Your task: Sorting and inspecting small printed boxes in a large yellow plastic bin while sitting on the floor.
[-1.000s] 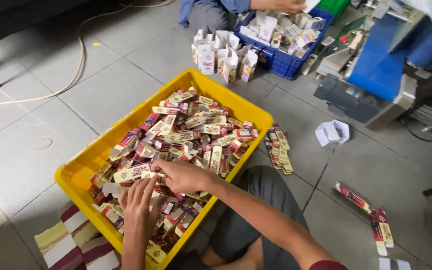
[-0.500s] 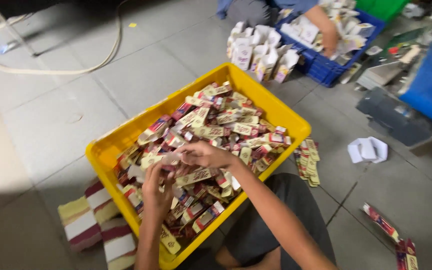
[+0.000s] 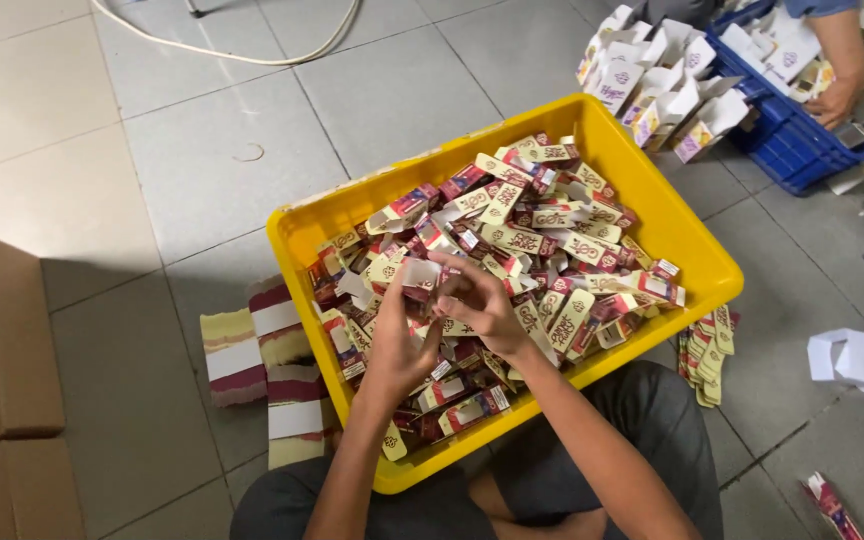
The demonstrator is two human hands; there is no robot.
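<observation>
We see small red-and-cream cartons point(image 3: 512, 240) heaped in the yellow crate point(image 3: 682, 240), flat ones point(image 3: 707, 350) stacked just beside it, and white-and-purple opened cartons point(image 3: 652, 90) standing beyond.

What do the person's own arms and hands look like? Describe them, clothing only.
Both forearms are bare, with no sleeves in view. The left hand and right hand wear no gloves, and no rings, watch or bands show. Dark grey shorts cover the legs below them.

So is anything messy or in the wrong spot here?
A little. A crumpled white carton lies loose on the tiled floor, and a red flat carton sits apart nearby. A small stack of flat cartons rests outside the yellow crate.
</observation>
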